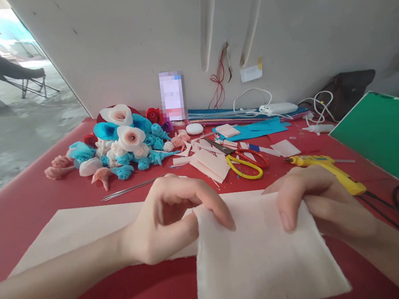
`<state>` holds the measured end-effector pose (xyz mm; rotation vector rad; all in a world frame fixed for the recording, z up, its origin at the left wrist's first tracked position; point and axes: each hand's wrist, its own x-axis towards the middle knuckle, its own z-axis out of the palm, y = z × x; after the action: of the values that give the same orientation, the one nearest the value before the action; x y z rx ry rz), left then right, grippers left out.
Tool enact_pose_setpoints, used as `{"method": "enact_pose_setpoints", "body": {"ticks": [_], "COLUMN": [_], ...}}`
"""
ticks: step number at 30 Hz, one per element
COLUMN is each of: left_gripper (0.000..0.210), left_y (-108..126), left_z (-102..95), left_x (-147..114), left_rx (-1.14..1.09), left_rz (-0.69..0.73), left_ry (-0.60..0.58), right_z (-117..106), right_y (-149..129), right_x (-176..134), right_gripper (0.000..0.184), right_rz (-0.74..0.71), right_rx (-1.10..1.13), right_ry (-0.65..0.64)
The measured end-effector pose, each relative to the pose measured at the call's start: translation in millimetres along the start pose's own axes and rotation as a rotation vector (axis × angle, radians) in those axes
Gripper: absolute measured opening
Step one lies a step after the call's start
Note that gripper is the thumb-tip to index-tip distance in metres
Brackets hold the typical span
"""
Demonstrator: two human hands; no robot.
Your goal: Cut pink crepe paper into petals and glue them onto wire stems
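Observation:
A pale, nearly square piece of paper (pixel 268 261) is held up close to the camera, its lower edge hanging toward me. My left hand (pixel 178 218) pinches its upper left part between thumb and forefinger. At the upper right, my right hand (pixel 319 203) grips it with the thumb pressed on the near face; its other fingers are partly hidden behind the paper. Beneath both hands lies a long pale sheet (pixel 86 228) on the red table. Scissors (pixel 243 159) with red and yellow handles rest beyond the hands, among pink paper scraps (pixel 206 165).
Paper flowers (pixel 120 143) in blue, white, pink and red are heaped at the back left. Thin metal wires (pixel 132 189) lie before them. A yellow glue gun (pixel 330 169) sits at right by a green board (pixel 383 135). A phone (pixel 173 95) leans on the wall.

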<state>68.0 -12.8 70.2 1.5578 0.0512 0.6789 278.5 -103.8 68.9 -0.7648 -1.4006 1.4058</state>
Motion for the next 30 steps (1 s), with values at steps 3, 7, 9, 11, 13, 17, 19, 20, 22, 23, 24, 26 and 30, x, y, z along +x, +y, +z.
{"method": "enact_pose_setpoints", "body": {"ticks": [3,7,9,11,13,17,19,20,22,23,24,26,30], "left_gripper": [0.037,0.042,0.044,0.042,0.039,0.034,0.030,0.025,0.019,0.024,0.028,0.027,0.025], "left_y": [-0.6,-0.2,-0.4,-0.6,0.0,4.8,7.8,9.0,9.8,9.4,8.5,5.7,0.0], "left_z": [-1.0,-2.0,-2.1,-2.1,-2.1,-2.6,-3.1,-3.4,-4.2,-4.6,-5.0,-5.8,-6.3], "left_x": [-0.2,-0.3,0.0,0.6,1.1,1.4,1.5,1.6,1.8,1.8,1.7,1.4,1.9], "left_rx": [-0.033,-0.043,-0.043,-0.024,0.011,0.052,0.089,0.111,0.138,0.150,0.163,0.224,0.280], "left_rz": [-0.048,-0.088,-0.082,-0.067,-0.047,-0.046,-0.046,-0.045,-0.014,-0.003,0.025,0.051,0.039], "left_ry": [0.020,0.009,0.019,0.006,-0.012,-0.059,-0.100,-0.123,-0.134,-0.150,-0.144,-0.139,-0.084], "right_z": [-0.6,-0.8,-0.4,0.0,0.2,-0.2,-0.5,-0.4,0.1,0.5,0.9,1.4,0.2], "right_y": [1.5,2.8,2.5,1.9,1.5,-0.1,-2.0,-3.0,-4.6,-5.0,-5.2,-5.2,-8.8], "right_x": [-0.6,-2.8,-3.7,-3.9,-3.4,-1.0,0.1,0.4,0.3,0.1,-0.2,-0.2,2.7], "right_gripper": [0.027,0.028,0.028,0.028,0.028,0.031,0.032,0.032,0.031,0.030,0.030,0.028,0.025], "right_rz": [-0.027,-0.058,-0.055,-0.049,-0.058,-0.088,-0.081,-0.078,-0.075,-0.072,-0.076,-0.088,-0.060], "right_rx": [-0.013,-0.064,-0.101,-0.131,-0.145,-0.143,-0.151,-0.161,-0.192,-0.205,-0.215,-0.240,-0.274], "right_ry": [-0.014,-0.020,-0.015,-0.007,-0.013,-0.030,-0.019,-0.013,-0.007,-0.008,-0.013,-0.026,-0.109]}}
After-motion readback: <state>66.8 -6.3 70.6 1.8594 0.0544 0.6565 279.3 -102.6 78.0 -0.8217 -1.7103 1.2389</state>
